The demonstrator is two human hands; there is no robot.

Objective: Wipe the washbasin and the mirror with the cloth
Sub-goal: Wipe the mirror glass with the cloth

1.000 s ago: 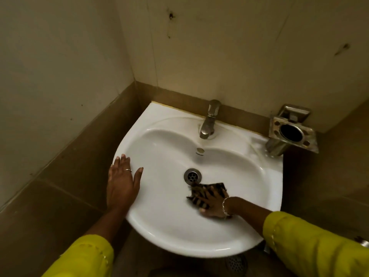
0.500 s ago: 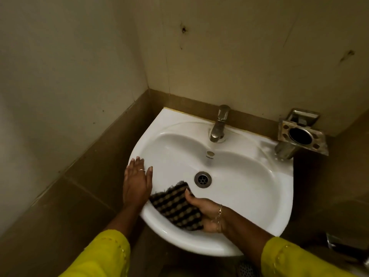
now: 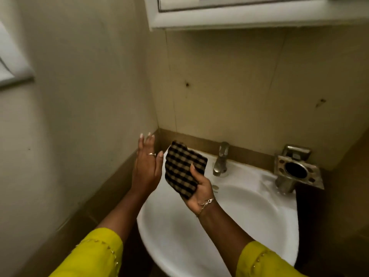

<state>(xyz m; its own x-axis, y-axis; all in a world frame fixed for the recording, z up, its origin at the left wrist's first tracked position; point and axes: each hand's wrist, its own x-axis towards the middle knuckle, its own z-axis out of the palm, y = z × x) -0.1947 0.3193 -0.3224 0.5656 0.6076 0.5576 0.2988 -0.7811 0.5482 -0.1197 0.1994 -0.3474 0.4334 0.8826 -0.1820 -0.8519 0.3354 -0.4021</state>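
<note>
Cloth, checked black and tan, is held up in the air over the rear left part of the washbasin, off the bowl and hanging roughly upright. The right hand grips it at its lower right corner. The thumb lies curled across the front of the fabric and the fingers are hidden behind it. A thin bracelet sits at that wrist.

The left hand is raised just beside the cloth's left edge, palm turned toward it, fingers straight, close together and pointing up. It holds nothing. Its thumb tip comes very near the fabric, and I cannot tell whether they touch. A ring shows on one finger.

The basin sits in a corner. The left wall runs close behind the left hand, with a brown tile band along its foot, and the back wall rises behind the cloth. Near the cloth's right edge stands the tap. Further right, at the basin's rear right corner, is a metal holder. High above, well apart from both hands, the lower edge of a white frame crosses the back wall; what it encloses is cut off. Yellow sleeves enter from the bottom
</note>
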